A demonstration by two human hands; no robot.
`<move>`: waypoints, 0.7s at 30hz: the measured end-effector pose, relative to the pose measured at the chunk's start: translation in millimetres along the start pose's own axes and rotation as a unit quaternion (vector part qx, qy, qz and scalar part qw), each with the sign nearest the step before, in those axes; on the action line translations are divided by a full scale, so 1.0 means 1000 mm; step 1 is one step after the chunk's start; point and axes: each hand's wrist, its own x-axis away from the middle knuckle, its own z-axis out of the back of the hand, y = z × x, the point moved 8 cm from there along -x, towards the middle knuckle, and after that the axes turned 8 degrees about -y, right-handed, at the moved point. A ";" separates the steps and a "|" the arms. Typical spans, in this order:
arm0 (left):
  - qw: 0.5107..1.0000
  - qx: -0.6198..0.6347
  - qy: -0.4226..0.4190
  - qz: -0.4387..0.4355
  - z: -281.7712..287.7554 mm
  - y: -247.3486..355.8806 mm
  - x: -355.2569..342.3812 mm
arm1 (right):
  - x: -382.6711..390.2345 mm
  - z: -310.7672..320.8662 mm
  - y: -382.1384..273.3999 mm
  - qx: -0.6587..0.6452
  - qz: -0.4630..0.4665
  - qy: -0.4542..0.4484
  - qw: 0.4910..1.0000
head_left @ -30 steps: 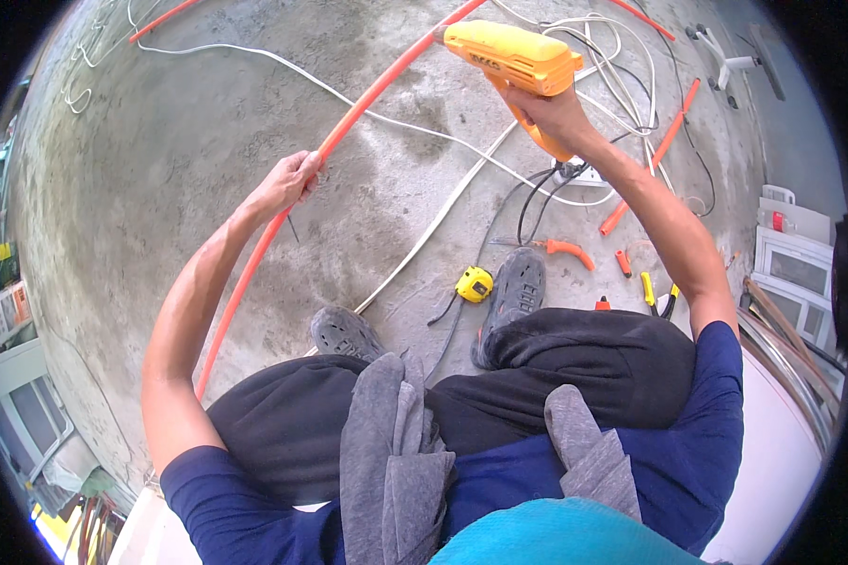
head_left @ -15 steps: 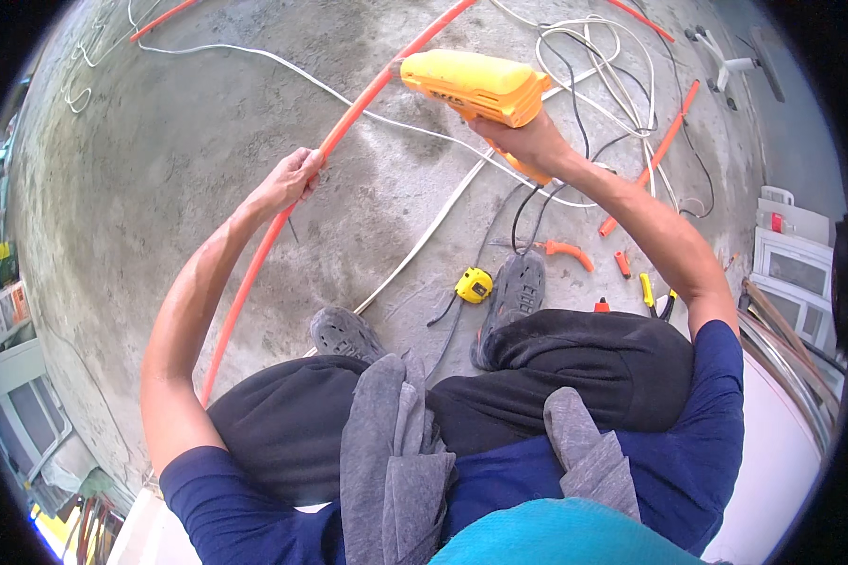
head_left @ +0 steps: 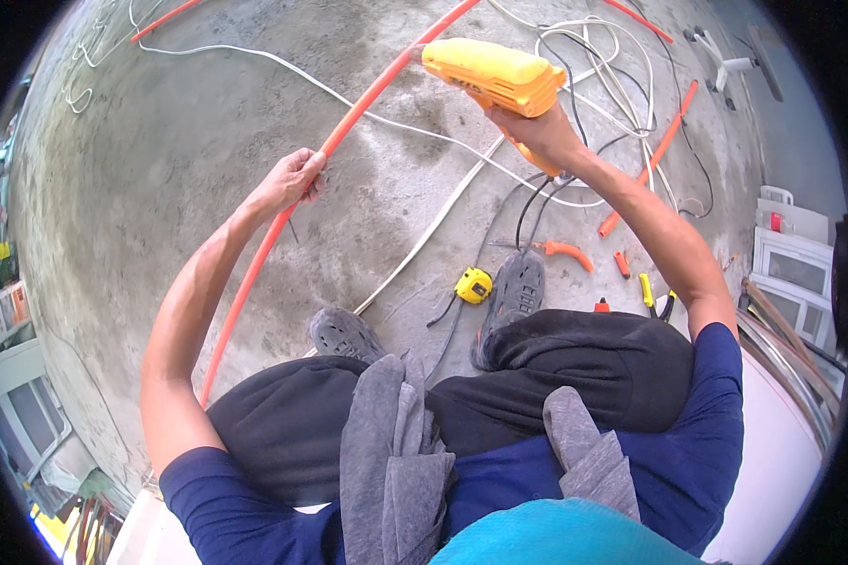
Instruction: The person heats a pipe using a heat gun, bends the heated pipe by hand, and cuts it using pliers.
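Observation:
My left hand [head_left: 292, 179] is closed around a long orange plastic pipe [head_left: 365, 99], which runs from beside my left knee up to the top of the picture. In my right hand [head_left: 543, 135] is a yellow heat gun [head_left: 494, 73], gripped by its handle. Its nozzle points left and sits right by the upper stretch of the pipe; whether the two touch I cannot tell. A black cord drops from the handle's foot toward my shoe.
On the concrete floor lie a yellow tape measure [head_left: 474, 285], a tool with an orange handle [head_left: 570, 252], a short orange pipe piece [head_left: 622, 265], yellow-handled pliers [head_left: 647, 290] and a longer orange pipe [head_left: 664, 151]. White cables [head_left: 636, 122] lie tangled at the upper right.
The heat gun and my right hand have shifted a little up and to the right, along the pipe. My left hand keeps its hold in about the same place.

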 end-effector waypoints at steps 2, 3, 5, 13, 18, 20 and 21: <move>1.000 -0.005 0.003 0.000 0.000 -0.001 -0.001 | -0.003 0.010 0.007 -0.011 -0.013 0.022 1.000; 1.000 -0.009 0.005 0.001 0.001 -0.001 -0.001 | -0.004 0.014 0.010 -0.011 -0.013 0.023 1.000; 1.000 -0.010 0.006 0.003 0.000 -0.001 -0.001 | -0.008 0.022 0.013 -0.003 -0.001 0.026 1.000; 1.000 0.000 0.000 -0.005 0.000 -0.001 -0.001 | -0.014 0.050 0.012 -0.030 0.004 0.055 0.998; 1.000 -0.009 -0.003 -0.003 0.000 -0.003 -0.002 | -0.021 0.066 0.010 -0.057 0.019 0.083 0.995; 1.000 -0.015 0.001 0.000 0.000 -0.004 -0.002 | -0.025 0.070 0.013 -0.050 0.008 0.085 0.995; 1.000 -0.021 0.005 0.004 0.000 -0.005 -0.002 | -0.027 0.071 0.014 -0.050 0.008 0.085 0.995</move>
